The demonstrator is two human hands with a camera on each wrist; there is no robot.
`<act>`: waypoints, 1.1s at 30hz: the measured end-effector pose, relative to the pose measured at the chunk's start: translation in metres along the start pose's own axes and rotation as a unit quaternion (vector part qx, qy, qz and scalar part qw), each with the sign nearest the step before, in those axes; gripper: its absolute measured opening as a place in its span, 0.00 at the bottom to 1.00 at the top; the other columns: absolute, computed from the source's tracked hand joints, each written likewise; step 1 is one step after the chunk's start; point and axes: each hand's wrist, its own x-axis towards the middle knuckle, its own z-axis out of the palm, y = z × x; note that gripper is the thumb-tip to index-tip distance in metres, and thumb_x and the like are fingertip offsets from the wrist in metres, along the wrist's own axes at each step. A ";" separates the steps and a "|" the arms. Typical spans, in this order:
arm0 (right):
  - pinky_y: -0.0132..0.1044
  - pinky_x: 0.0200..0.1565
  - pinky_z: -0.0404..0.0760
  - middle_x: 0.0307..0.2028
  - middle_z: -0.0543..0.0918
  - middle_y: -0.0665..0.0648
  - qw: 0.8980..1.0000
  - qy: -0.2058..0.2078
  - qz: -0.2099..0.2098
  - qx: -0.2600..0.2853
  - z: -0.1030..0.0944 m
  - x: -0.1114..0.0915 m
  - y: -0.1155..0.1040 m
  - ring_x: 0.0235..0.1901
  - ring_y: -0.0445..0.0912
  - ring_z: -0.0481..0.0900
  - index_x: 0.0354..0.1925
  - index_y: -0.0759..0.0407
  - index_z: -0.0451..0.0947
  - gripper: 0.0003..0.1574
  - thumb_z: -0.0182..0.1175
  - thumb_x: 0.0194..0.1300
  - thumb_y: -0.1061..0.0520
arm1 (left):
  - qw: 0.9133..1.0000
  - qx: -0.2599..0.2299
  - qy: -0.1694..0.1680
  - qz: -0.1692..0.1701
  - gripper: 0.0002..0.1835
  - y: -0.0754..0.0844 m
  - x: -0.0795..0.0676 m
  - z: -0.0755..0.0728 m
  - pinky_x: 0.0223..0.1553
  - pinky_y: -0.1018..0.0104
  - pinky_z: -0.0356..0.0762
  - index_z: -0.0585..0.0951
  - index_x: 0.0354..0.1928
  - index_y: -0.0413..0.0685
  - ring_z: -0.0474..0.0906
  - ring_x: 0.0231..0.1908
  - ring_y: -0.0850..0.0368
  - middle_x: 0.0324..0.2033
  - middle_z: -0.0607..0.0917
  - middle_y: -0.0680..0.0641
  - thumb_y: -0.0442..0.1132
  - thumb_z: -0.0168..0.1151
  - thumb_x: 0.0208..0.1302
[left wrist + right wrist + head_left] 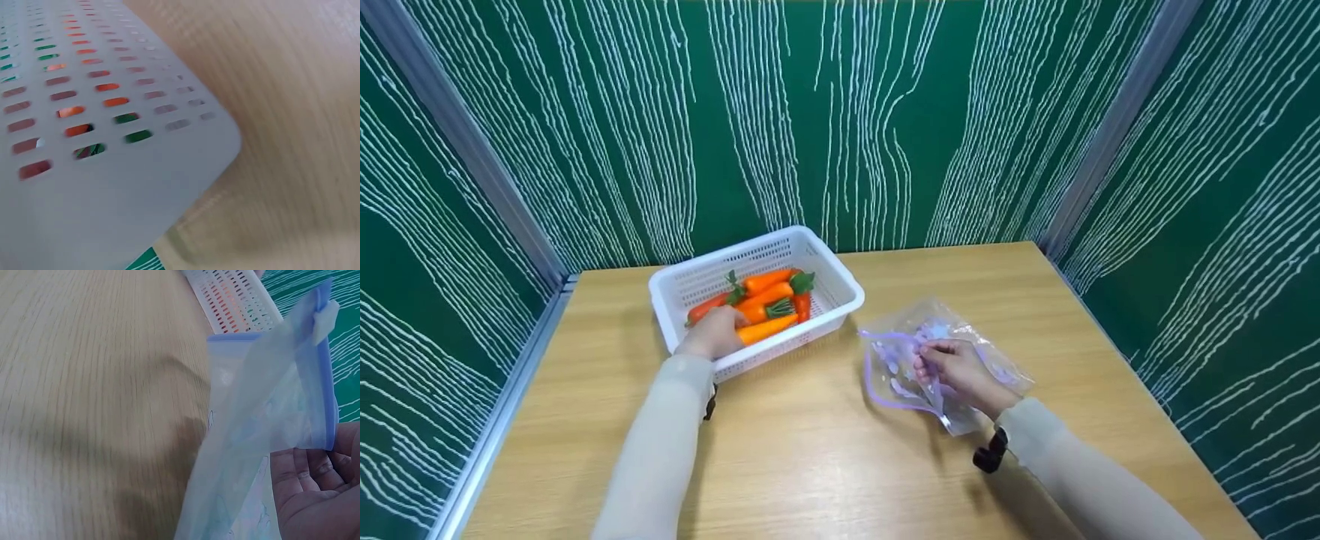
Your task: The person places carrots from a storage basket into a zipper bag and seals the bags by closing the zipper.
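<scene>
On the wooden table (810,465), toward the back left, stands a white perforated basket (757,261). It sits at a slight angle, with its right end turned toward the back. The basket contains orange carrots (769,330) with green tops and a red vegetable (803,306) lying near its right side. The carrots lie in a loose heap across the basket floor.

The left hand (714,331) reaches over the front left part of the basket rim, with its fingers down among the carrots, just beside the front one. The fingertips are hidden; whether the hand grips a carrot cannot be told. The left wrist view shows only the outer basket wall, with orange, red and green visible through the slots.

To the right of the basket, and apart from it, is a clear plastic bag (896,367) with a purple edge band and a printed pattern. The right hand (956,367) pinches the bag at this band between thumb and curled fingers. The band is at the end of the bag facing the basket. In the right wrist view, two stretches of the band stand apart, and a white slider (325,323) is seated on one of them.

A black device (991,452) is worn at the right wrist. Green panels (840,150) with white wavy lines enclose the table at the back and sides.
</scene>
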 end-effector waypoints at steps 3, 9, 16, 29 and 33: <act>0.32 0.37 0.88 0.30 0.88 0.53 1.000 -0.003 -0.001 0.002 0.000 0.000 0.000 0.28 0.41 0.85 0.52 0.80 0.79 0.14 0.54 0.83 0.66 | 0.997 0.072 -0.005 -0.016 0.28 0.000 -0.008 -0.006 0.78 0.38 0.67 0.82 0.69 0.43 0.76 0.66 0.42 0.68 0.82 0.40 0.29 0.70 0.66; 0.32 0.37 0.89 0.30 0.88 0.54 1.000 -0.017 -0.010 0.010 -0.002 0.001 -0.001 0.28 0.41 0.86 0.51 0.80 0.80 0.14 0.54 0.83 0.66 | 0.997 0.070 0.009 0.027 0.29 0.007 -0.013 -0.017 0.78 0.40 0.67 0.83 0.66 0.39 0.77 0.65 0.41 0.67 0.82 0.38 0.30 0.75 0.61; 0.32 0.35 0.89 0.29 0.87 0.54 1.000 -0.012 -0.006 0.015 -0.002 0.000 0.001 0.27 0.41 0.85 0.48 0.75 0.82 0.12 0.54 0.83 0.67 | 0.999 0.035 0.007 0.030 0.31 0.011 -0.019 -0.020 0.79 0.41 0.67 0.81 0.69 0.39 0.76 0.66 0.41 0.69 0.81 0.38 0.31 0.77 0.63; 0.31 0.35 0.88 0.29 0.87 0.54 1.000 -0.009 -0.013 0.021 0.000 0.000 0.000 0.27 0.41 0.85 0.51 0.80 0.79 0.14 0.54 0.83 0.66 | 0.999 0.019 0.016 0.045 0.32 0.018 -0.029 -0.026 0.78 0.41 0.70 0.80 0.71 0.39 0.77 0.66 0.41 0.70 0.81 0.39 0.31 0.76 0.65; 0.31 0.36 0.88 0.29 0.87 0.54 1.000 -0.013 -0.014 0.019 -0.001 -0.001 0.000 0.28 0.41 0.85 0.51 0.79 0.80 0.13 0.54 0.83 0.66 | 0.998 0.007 0.021 0.051 0.32 0.017 -0.030 -0.025 0.77 0.41 0.70 0.80 0.71 0.38 0.77 0.64 0.41 0.70 0.81 0.38 0.32 0.75 0.64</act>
